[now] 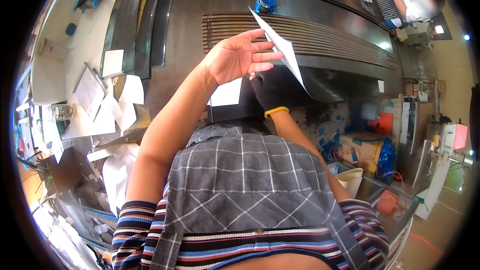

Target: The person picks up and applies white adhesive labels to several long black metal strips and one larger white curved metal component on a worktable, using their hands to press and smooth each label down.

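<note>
My left hand is bare, its palm turned up and its fingers stretched apart. Its fingertips reach the near side of a thin white sheet that stands tilted above the table. Closer to me, my right hand wears a black glove, with a yellow band at the wrist. A bit of bare fingertip shows there, but most of its fingers blend into the dark surface, so its grip is hidden. Beneath my left wrist another white sheet lies flat. Long dark strips lie side by side beyond my hands.
A blue-wrapped jar stands past the strips. Dark panels lie at the left, near papers and a clipboard. At the lower right are a cardboard box and blue plastic. Another person is at the far right.
</note>
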{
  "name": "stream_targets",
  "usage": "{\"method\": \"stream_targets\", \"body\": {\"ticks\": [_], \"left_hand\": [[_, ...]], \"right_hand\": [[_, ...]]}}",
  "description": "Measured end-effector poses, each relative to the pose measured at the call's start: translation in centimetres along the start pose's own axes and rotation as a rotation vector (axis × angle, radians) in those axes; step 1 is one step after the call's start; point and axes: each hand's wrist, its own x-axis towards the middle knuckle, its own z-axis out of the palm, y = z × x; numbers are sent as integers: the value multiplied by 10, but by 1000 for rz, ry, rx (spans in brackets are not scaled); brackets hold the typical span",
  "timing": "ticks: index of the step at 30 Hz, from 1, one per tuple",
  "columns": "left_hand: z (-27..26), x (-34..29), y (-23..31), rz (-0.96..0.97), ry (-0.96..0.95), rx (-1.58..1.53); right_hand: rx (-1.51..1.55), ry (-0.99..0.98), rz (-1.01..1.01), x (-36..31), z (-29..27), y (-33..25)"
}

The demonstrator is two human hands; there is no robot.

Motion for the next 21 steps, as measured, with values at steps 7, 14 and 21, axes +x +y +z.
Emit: {"method": "stream_targets", "body": {"ticks": [7, 14, 21], "left_hand": [[12, -9, -6, 131, 266, -45], [7, -12, -8, 149, 273, 28], [3, -11, -12, 149, 274, 18]], "right_hand": [[-222, -236, -39, 23, -8, -15], [-232, -142, -16, 20, 2, -13], [-212, -125, -5, 21, 12, -3]]}}
